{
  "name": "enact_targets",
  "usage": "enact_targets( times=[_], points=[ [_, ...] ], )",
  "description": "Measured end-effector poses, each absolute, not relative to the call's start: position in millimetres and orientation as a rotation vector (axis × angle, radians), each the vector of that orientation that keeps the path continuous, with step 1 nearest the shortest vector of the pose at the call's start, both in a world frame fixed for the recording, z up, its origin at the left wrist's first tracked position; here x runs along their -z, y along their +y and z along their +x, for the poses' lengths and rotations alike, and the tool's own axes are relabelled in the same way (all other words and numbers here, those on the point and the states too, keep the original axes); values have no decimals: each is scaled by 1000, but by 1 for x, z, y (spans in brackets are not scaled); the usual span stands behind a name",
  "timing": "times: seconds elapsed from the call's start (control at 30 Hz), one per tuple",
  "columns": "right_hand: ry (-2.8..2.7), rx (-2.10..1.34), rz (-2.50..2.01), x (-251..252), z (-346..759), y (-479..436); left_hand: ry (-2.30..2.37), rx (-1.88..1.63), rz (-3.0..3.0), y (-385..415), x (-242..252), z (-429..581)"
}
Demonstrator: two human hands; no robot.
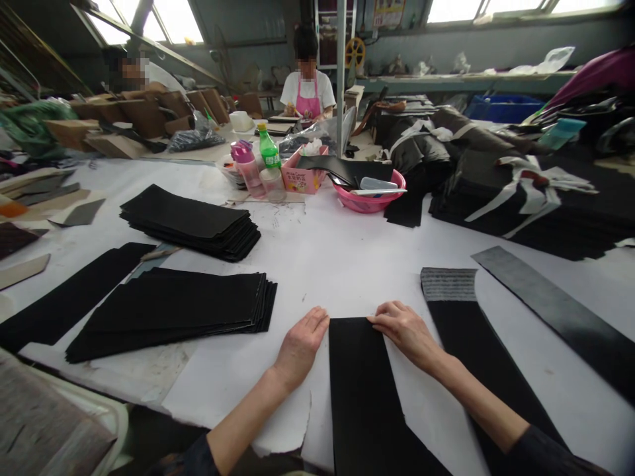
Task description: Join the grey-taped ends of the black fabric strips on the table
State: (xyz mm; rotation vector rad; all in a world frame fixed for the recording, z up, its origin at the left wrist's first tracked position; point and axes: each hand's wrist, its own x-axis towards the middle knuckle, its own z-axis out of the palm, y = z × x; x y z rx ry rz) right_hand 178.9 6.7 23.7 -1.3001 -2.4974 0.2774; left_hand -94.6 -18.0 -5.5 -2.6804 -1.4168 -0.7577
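Observation:
A long black panel lies in front of me on the white-covered table. My left hand is closed at the panel's far left corner, fingers pressed together on its edge. At the far right corner, my right hand pinches the same edge between thumb and fingers. Right of it rests a fanned stack of black strips with grey ends showing. Farther right lies a separate strip with a greyish sheen.
Two stacks of black panels, one near and one farther, lie at left. A pink basin, a green bottle and a pink box stand ahead. Tied black bundles fill the right. A person in a pink apron sits beyond.

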Motion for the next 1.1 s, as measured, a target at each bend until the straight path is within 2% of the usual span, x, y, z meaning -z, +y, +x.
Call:
enact_targets(
  times=[0.13,0.2,0.37,0.57,0.73,0.9,1.1],
  points=[
    [-2431,-304,-1318,-24,151,12,-1771,1204,-2736,-14,3,-94],
    [-2454,-295,-1366,-23,137,16,-1852,1308,-2734,-12,2,-89],
    [-2408,-573,-1520,-23,125,29,-1876,1340,-2766,-8,1,-72],
    [-2354,-796,-1433,-33,130,26,-1834,1488,-2912,-7,-9,-57],
    [-2243,-832,-1388,-59,138,9,-1986,1411,-2998,-14,-31,-61],
    [-2204,-846,-1395,-77,154,-3,-2186,1496,-2998,-19,-45,-71],
    [-2168,-828,-1409,-100,165,-13,-2212,1612,-2987,-24,-59,-79]
  ],
)
